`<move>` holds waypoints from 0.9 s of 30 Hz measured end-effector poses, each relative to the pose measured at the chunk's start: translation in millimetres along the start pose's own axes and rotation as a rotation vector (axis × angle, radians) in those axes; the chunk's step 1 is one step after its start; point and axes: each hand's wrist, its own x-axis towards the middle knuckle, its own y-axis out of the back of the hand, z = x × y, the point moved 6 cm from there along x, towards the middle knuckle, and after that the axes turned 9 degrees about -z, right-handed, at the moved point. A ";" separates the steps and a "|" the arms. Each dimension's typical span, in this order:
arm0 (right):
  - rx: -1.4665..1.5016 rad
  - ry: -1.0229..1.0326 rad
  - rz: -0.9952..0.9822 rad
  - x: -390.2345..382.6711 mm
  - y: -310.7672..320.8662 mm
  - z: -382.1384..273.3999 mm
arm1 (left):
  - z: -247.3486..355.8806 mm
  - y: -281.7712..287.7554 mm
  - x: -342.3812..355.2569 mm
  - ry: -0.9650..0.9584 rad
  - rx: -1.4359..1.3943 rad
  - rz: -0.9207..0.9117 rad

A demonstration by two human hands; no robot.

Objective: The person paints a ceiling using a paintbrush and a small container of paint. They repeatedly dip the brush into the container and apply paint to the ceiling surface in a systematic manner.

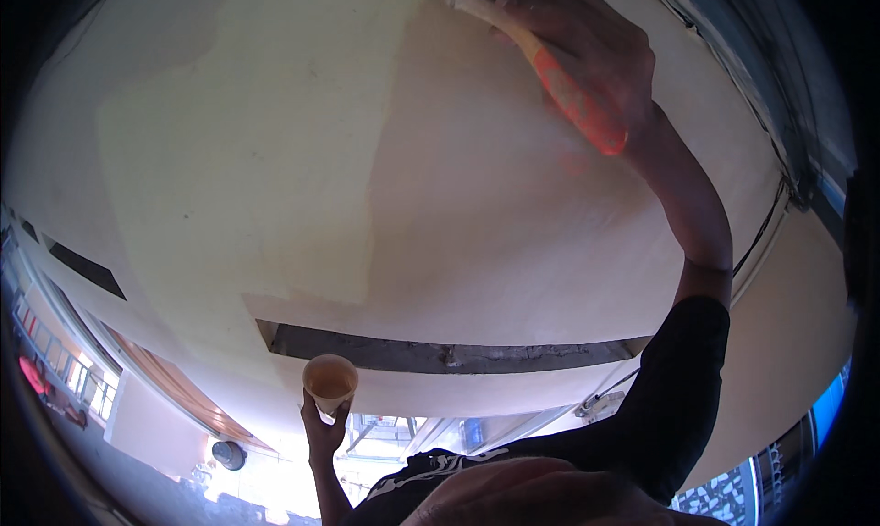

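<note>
My right hand (591,44) is raised at the upper right, its fingers closed round a paintbrush (577,104). The brush has an orange-red handle end, and its pale bristle end is up against the broad cream surface (247,187). A darker, beige-pink area (477,196) covers the part of that surface around and below the brush. Low in the view, my left hand (323,430) grips a small pale cup (332,403) from below. Brownish liquid shows inside the cup, which is held upright close to a long recessed slot.
The dark slot (440,356) cuts across the surface above the cup; a shorter opening (87,269) lies at the left. Cables (768,228) run down the right side. At lower left are a ladder (46,338), a person in red (35,376) and a dark round container (229,454).
</note>
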 end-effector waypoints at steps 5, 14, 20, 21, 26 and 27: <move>-0.226 -0.066 -0.089 10.6 6.0 34.0 | -9.0 -5.4 -8.9 0.006 0.003 -0.024; -0.008 -0.034 -0.055 14.3 1.7 6.5 | 8.8 14.6 -5.6 0.015 0.005 -0.002; -0.266 0.027 -0.266 1.3 -30.0 25.1 | 7.4 11.4 -3.4 -0.021 0.023 -0.010; -0.110 0.094 -0.158 6.7 -35.7 -8.2 | 9.3 12.6 -4.3 0.007 0.012 -0.012; 0.162 0.009 -0.119 20.8 -21.0 -18.6 | 6.0 21.4 -14.7 0.061 0.023 0.031; 0.029 0.025 -0.073 30.7 -8.2 -4.2 | 8.4 21.3 -14.8 0.073 0.012 0.017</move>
